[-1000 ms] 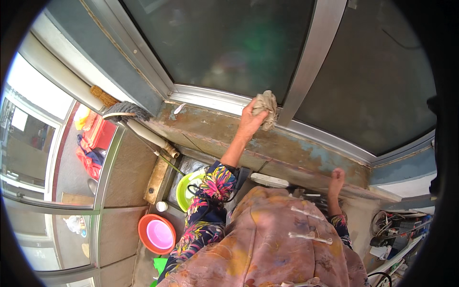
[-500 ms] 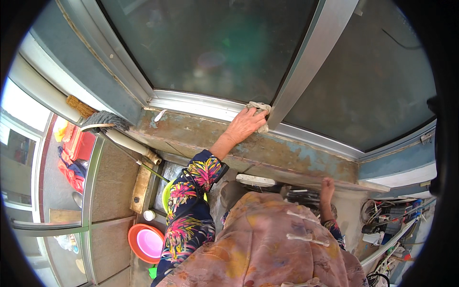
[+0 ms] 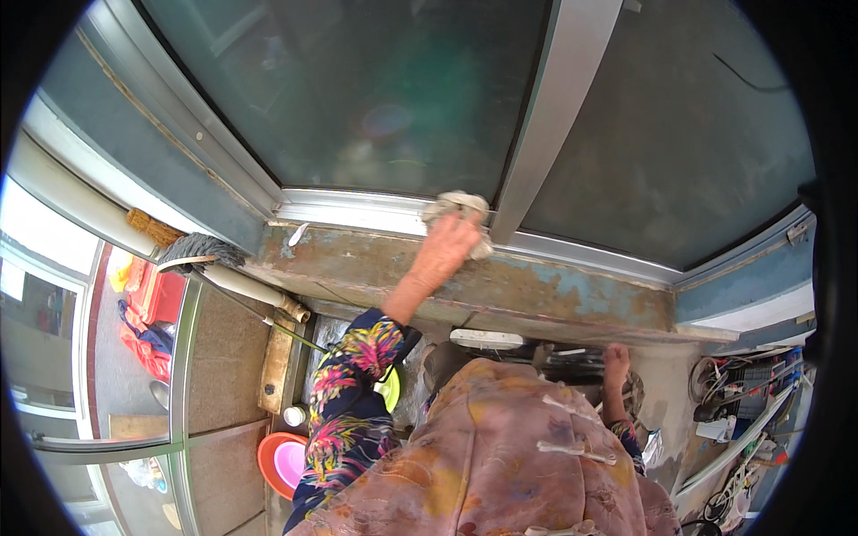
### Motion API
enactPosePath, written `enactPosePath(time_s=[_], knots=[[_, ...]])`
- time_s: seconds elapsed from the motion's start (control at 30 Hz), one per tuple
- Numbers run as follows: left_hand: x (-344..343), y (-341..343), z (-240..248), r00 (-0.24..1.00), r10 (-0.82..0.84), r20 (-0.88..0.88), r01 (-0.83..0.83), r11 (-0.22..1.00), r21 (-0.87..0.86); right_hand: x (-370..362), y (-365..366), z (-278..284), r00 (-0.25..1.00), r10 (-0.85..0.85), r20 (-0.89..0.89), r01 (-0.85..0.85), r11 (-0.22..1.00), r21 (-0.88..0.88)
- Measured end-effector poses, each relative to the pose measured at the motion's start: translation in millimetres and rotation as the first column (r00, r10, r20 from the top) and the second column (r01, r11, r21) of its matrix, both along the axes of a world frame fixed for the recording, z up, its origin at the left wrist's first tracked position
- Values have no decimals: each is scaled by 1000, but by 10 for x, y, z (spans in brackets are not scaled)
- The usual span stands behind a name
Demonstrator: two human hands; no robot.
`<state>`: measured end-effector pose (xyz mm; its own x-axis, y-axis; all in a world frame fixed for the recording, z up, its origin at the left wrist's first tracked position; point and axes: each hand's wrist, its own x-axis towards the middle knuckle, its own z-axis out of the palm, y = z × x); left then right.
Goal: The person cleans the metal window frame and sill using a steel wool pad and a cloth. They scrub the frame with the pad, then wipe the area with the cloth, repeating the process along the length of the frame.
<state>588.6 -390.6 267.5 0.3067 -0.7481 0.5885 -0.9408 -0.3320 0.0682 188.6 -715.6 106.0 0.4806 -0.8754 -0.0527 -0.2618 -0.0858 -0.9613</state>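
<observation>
My left hand [image 3: 451, 243] grips a crumpled, greyish-white cloth [image 3: 458, 207] at the foot of the window. The cloth lies against the silver window frame [image 3: 357, 207], just left of the upright metal bar [image 3: 554, 116]. Below it runs a worn sill [image 3: 375, 255] with peeling blue paint. Dark glass [image 3: 384, 98] rises behind the cloth. My right hand [image 3: 617, 364] is held low at my right side, away from the sill, its fingers curled in and nothing visible in them.
A grey mop head [image 3: 201, 250] and a brown brush [image 3: 154, 227] rest by a pale pipe [image 3: 268, 290] on the left. Below are an orange basin [image 3: 266, 466] and a lime-green basin [image 3: 390, 389]. Cables and clutter [image 3: 737, 393] fill the right side.
My left hand has shifted left with the cloth, lifting at the wrist, and more of the cloth shows. The view has moved slightly. My right hand stays low at my side.
</observation>
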Motion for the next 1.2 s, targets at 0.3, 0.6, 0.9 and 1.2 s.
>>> enactPosePath(time_s=[0.3, 0.6, 0.9, 1.2], knots=[[223, -27, -255, 959, 14, 284, -67, 981, 179, 521, 185, 222, 979, 206, 9, -206, 979, 5], [640, 764, -246, 879, 468, 90, -470, 882, 7, 57, 6, -15, 995, 93, 26, -96, 988, 122], [254, 65, -184, 978, -67, 198, 41, 990, 134, 394, 117, -18, 990, 129, -55, -118, 979, 165], [888, 1085, -301, 916, 354, 189, -386, 906, 171, 315, 14, -45, 975, 189, -119, -168, 972, 165]])
